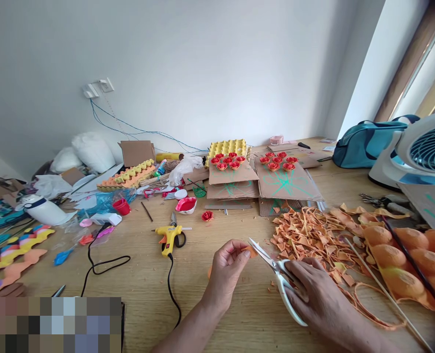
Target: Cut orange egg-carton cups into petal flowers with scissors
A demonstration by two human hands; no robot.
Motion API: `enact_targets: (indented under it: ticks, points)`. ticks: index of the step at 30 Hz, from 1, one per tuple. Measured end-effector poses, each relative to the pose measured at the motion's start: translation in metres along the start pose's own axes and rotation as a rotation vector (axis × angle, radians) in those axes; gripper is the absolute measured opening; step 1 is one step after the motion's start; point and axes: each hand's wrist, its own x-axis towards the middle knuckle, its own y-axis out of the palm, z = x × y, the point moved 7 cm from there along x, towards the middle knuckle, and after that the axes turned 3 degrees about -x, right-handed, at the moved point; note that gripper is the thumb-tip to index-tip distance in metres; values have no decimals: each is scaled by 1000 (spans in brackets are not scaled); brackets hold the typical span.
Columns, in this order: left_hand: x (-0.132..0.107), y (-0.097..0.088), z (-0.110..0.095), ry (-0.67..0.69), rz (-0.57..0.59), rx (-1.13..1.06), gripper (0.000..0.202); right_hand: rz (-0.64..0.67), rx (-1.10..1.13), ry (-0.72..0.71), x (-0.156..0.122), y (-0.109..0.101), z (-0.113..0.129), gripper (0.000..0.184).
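- My left hand pinches a small orange piece between thumb and fingertips. It is in the lower middle of the frame, raised a little off the tabletop.
- My right hand is clenched through the white loops of the scissors. The blades are parted and their tips sit at the right edge of the orange piece.
- The piece looks like moulded pulp, thick and fibrous, so I judge it will cut cleaner fed deeper between the blades than snipped at the tips.
- For a curved edge, I would turn the piece with my left hand and hold the scissors steady.
- The piece is tiny, so my left fingertips should stay well back on its far side, clear of the blade line.
- Short bites should tear the pulp less than one long squeeze.
- Just right of the scissors lies a loose heap of scraps. They are curled, ragged strips and flakes in the same matt orange.
- At the right edge sits an orange egg tray with rounded bumps and a rough, chalky surface. A thin wooden skewer lies slanted beside it.
- Left of middle, a yellow glue gun of hard, glossy plastic rests on the wood-grain tabletop, its black cord looping toward me.
- In the upper middle, small red flowers with cupped petals stand in rows on flat brown cardboard marked with green strokes.
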Motion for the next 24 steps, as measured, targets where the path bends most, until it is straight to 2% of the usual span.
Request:
enact_targets:
  ticks: [8, 18, 24]
  points:
    - [1, 1, 2, 2, 29, 32, 25, -42, -39, -21, -1, 1, -2, 1]
    - [2, 4, -2, 55, 89, 55, 20, -123, -93, -57, 0, -8, 2, 7]
    - [1, 5, -1, 12, 99, 43, 24, -148, -134, -65, 0, -14, 5, 16]
